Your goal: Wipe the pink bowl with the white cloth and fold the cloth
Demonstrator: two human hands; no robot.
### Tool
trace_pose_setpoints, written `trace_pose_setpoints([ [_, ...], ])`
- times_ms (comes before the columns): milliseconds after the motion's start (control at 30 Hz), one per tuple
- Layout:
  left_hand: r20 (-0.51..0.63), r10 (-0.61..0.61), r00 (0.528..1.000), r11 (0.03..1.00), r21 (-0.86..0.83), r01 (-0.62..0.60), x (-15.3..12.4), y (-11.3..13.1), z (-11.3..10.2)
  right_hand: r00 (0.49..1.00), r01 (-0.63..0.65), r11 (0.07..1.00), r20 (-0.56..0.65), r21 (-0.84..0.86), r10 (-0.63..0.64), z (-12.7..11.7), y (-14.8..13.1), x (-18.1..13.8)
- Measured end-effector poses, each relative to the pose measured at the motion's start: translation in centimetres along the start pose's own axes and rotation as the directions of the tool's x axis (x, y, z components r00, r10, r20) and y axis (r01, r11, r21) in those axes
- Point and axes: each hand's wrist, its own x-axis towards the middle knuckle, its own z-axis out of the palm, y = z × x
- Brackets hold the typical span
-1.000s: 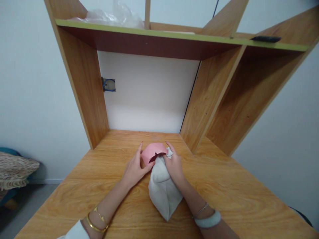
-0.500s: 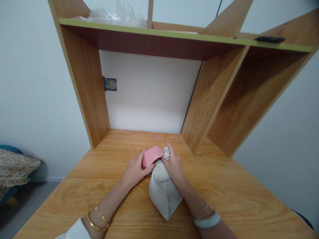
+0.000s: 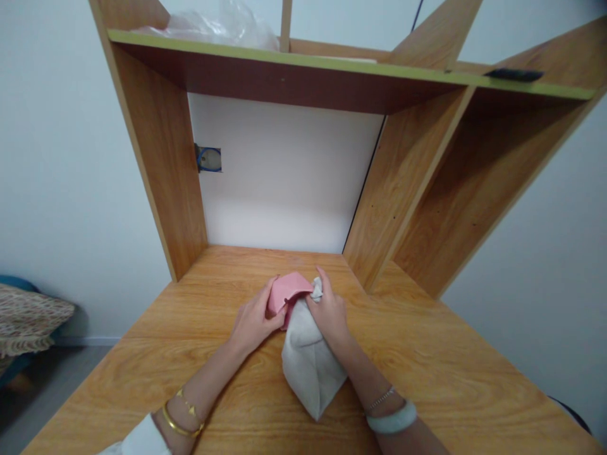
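Note:
A pink, angular, hollow-looking object (image 3: 290, 289) is tilted above the desk in the head view; its exact kind does not show. My left hand (image 3: 256, 319) grips its left side, thumb on the near edge and fingers behind. My right hand (image 3: 329, 316) is closed on a light grey cloth (image 3: 313, 366), with a bunched bit poking out between thumb and forefinger against the pink object's right edge. The rest of the cloth hangs down between my forearms to a point. The inside of the pink object is mostly hidden.
The wooden desk (image 3: 199, 360) lies under my hands. Behind it rise a left side panel (image 3: 156, 158) and a right divider (image 3: 403, 189). Overhead, a green-edged shelf (image 3: 332, 63) carries a clear plastic bag (image 3: 222, 25) and a dark flat object (image 3: 515, 74). A wall socket box (image 3: 208, 159) is open.
My left hand and the pink object have shifted slightly up and left, and the object has turned a little, showing a small notch on its near edge. The cloth stays in my right hand.

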Motion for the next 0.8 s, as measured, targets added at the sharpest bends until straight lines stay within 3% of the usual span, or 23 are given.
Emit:
trace_pose_setpoints([
  [133,0.004,0.061,0.998,0.997,-0.039,-0.061,0.1,0.1,-0.1,0.998,0.061,0.997,0.031,0.042,-0.062,-0.2,0.2,-0.3],
  [267,0.067,-0.112,0.991,0.952,-0.279,0.126,0.3,0.0,0.7,1.000,0.002,0.981,0.030,0.191,-0.008,0.0,0.2,-0.1],
  [400,0.160,-0.356,0.921,0.779,-0.493,0.387,0.7,-0.5,1.5,0.998,-0.040,0.971,0.063,0.235,0.026,0.5,-0.1,0.3],
  [500,0.169,-0.507,0.845,0.641,-0.581,0.501,1.1,-0.9,1.7,0.994,-0.085,0.974,0.084,0.208,0.069,0.8,-0.1,0.4],
  [733,0.171,-0.628,0.759,0.499,-0.660,0.561,1.7,-1.3,1.6,0.989,-0.057,0.998,0.139,-0.017,0.059,-0.7,1.7,2.1],
  [800,0.166,-0.642,0.748,0.458,-0.700,0.548,1.7,-1.4,1.4,0.974,-0.092,0.996,0.210,0.002,0.090,-1.2,2.3,2.8],
])
